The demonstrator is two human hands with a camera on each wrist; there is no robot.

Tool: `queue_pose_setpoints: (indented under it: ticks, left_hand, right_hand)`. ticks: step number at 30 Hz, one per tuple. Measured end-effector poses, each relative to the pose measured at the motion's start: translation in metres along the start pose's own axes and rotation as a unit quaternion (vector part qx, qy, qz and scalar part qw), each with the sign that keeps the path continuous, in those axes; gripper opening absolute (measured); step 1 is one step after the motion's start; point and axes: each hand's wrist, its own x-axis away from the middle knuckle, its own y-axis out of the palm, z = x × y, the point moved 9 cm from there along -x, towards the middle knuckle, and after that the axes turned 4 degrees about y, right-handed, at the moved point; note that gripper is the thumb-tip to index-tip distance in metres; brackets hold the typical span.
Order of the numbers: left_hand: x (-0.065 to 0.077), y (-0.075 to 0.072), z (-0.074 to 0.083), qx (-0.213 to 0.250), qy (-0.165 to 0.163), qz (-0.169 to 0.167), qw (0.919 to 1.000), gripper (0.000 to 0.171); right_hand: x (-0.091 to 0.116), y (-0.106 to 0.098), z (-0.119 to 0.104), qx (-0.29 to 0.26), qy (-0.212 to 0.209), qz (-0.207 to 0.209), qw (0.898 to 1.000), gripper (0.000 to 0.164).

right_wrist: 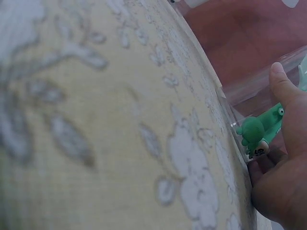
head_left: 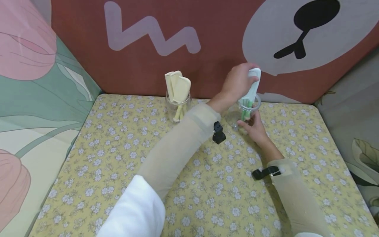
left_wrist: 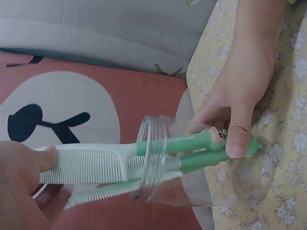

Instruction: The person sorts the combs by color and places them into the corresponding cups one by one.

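My left hand (head_left: pixel 238 81) pinches the toothed end of a pale mint comb (left_wrist: pixel 91 165), its thumb on the comb's end in the left wrist view. Green handles (left_wrist: pixel 196 158) of several such combs reach down inside a clear jar (head_left: pixel 257 102), their heads sticking out of its mouth. Low on the jar, my right hand (head_left: pixel 257 129) holds the wall with thumb and fingers on either side. In the right wrist view, a green figure-shaped handle end (right_wrist: pixel 254 129) shows through the jar near the right hand's thumb.
A second clear jar (head_left: pixel 171 110) stands to the left near the table's back edge, with several cream-coloured combs or brushes (head_left: pixel 181 89) in it. The table wears a yellow floral cloth (head_left: pixel 219 187). A printed fabric wall (head_left: pixel 219 36) rises directly behind.
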Motion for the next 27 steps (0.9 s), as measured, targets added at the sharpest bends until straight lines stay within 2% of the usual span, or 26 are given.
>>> queue_pose_setpoints:
  ticks: [4, 6, 9, 12, 15, 22, 27]
  left_hand:
    - [0.000, 0.000, -0.002, -0.053, -0.012, -0.003, 0.9985, 0.045]
    - [0.000, -0.002, -0.007, -0.064, -0.025, -0.002, 0.9976, 0.047]
    - [0.000, -0.004, -0.015, -0.050, -0.045, -0.001, 0.9977, 0.051]
    - [0.001, -0.004, -0.020, -0.031, -0.050, 0.001, 0.9983, 0.053]
    - [0.001, -0.005, -0.021, -0.021, -0.042, 0.003, 0.9989, 0.052]
    - [0.002, -0.010, -0.015, -0.031, 0.009, 0.022, 0.9992, 0.048]
    - [0.004, -0.018, -0.009, -0.032, 0.034, 0.031, 0.9984, 0.048]
  right_hand:
    - [0.000, 0.002, -0.001, -0.006, -0.001, -0.002, 1.000, 0.085]
    - [0.000, 0.003, -0.001, -0.008, 0.002, -0.003, 1.000, 0.086]
    - [-0.001, 0.002, 0.000, -0.013, 0.006, -0.002, 1.000, 0.086]
    - [-0.003, 0.002, 0.001, -0.014, 0.006, -0.001, 1.000, 0.085]
    - [-0.005, 0.002, 0.004, -0.013, -0.001, 0.000, 1.000, 0.084]
    - [-0.014, -0.001, 0.027, -0.007, -0.010, 0.004, 1.000, 0.086]
    - [-0.015, 0.000, 0.032, -0.005, -0.006, 0.001, 1.000, 0.088]
